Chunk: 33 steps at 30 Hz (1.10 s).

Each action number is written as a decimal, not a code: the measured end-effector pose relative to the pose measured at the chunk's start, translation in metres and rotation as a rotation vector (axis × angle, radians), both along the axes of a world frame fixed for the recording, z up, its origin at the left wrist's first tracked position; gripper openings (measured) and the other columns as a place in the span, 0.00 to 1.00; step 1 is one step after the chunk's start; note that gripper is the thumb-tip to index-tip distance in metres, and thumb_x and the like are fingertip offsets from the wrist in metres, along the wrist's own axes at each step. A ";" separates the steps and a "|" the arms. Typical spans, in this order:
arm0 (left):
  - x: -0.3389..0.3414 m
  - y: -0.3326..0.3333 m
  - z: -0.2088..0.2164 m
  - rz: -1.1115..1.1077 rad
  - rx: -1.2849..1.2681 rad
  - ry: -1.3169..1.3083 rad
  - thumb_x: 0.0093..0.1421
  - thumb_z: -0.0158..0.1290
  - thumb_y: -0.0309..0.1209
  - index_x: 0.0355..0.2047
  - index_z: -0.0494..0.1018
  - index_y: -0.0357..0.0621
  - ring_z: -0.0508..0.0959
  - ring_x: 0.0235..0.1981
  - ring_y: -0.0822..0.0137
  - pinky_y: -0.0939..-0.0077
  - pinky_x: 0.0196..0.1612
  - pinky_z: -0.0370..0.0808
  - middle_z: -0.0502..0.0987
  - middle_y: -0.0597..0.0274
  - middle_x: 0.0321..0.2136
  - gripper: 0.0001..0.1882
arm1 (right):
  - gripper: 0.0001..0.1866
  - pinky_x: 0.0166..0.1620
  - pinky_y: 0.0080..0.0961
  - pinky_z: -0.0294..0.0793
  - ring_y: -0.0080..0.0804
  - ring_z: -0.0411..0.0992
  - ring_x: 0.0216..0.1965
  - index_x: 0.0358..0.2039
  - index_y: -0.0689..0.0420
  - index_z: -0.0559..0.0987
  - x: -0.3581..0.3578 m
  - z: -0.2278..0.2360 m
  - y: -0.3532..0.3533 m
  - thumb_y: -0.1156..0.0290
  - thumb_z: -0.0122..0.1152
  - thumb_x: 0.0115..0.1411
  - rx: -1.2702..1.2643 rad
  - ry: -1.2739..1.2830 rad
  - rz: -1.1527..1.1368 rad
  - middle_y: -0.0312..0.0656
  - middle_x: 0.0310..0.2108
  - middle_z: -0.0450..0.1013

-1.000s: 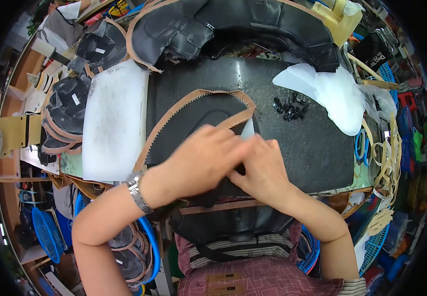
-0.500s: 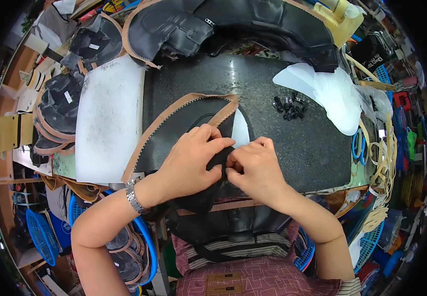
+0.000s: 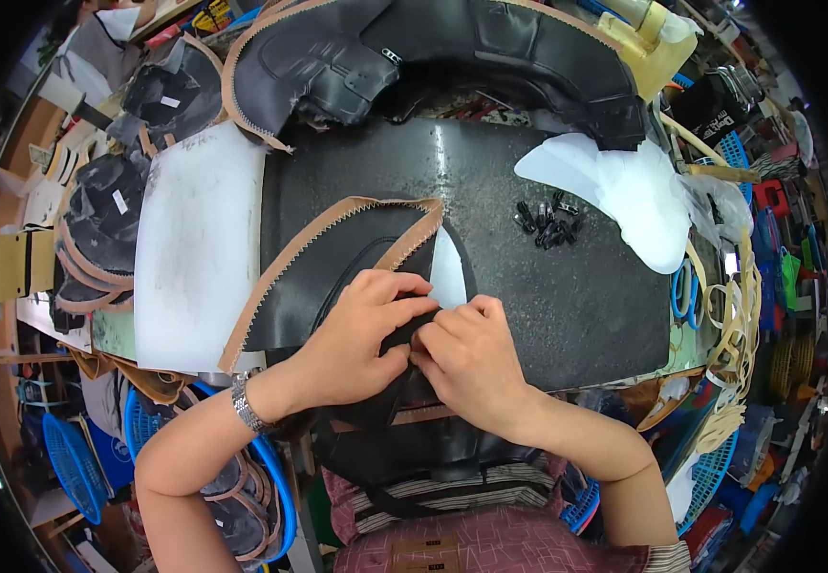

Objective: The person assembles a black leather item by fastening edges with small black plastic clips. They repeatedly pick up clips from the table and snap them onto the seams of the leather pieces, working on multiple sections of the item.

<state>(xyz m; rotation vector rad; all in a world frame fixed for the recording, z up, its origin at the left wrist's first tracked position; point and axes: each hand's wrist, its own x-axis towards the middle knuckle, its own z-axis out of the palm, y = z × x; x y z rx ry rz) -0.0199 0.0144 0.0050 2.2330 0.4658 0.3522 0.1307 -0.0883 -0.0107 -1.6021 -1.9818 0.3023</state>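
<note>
Both hands meet at the near edge of the dark speckled work slab (image 3: 528, 239). Left hand (image 3: 361, 334) lies on a black leather shoe-upper panel with tan zigzag-trimmed edge (image 3: 337, 263), fingers curled and pinched on its near black edge. Right hand (image 3: 471, 358) touches the left, fingertips closed on the same edge beside a white lining piece (image 3: 447, 272). Panel lies flat on the slab, partly over a white foam sheet (image 3: 194, 258). Small black clips (image 3: 548, 222) sit well apart, beside a white curved stiffener (image 3: 624, 191).

Left hand (image 3: 361, 334) and right hand (image 3: 471, 358) side by side, fingers (image 3: 404, 286) curled and pinching, fingertips meeting, forearms angled inward
</note>
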 end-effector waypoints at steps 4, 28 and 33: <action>0.001 -0.006 -0.001 0.026 0.054 -0.001 0.41 0.51 0.18 0.44 0.72 0.41 0.63 0.51 0.54 0.64 0.55 0.62 0.67 0.55 0.47 0.25 | 0.09 0.40 0.32 0.61 0.35 0.67 0.31 0.27 0.57 0.72 0.007 -0.003 -0.003 0.73 0.62 0.46 0.025 0.027 0.055 0.39 0.26 0.67; -0.008 0.009 0.013 -0.182 0.072 0.156 0.39 0.62 0.28 0.42 0.72 0.43 0.60 0.56 0.51 0.60 0.57 0.58 0.62 0.51 0.52 0.25 | 0.05 0.29 0.23 0.62 0.26 0.66 0.23 0.23 0.56 0.71 0.014 0.003 0.006 0.70 0.54 0.45 0.179 -0.330 0.441 0.36 0.24 0.64; -0.004 0.007 0.016 -0.176 0.046 0.176 0.41 0.62 0.29 0.38 0.75 0.46 0.59 0.57 0.51 0.59 0.58 0.55 0.61 0.52 0.54 0.20 | 0.07 0.35 0.22 0.67 0.26 0.64 0.22 0.21 0.56 0.74 0.034 0.018 0.008 0.67 0.53 0.47 0.628 -0.619 0.601 0.36 0.23 0.63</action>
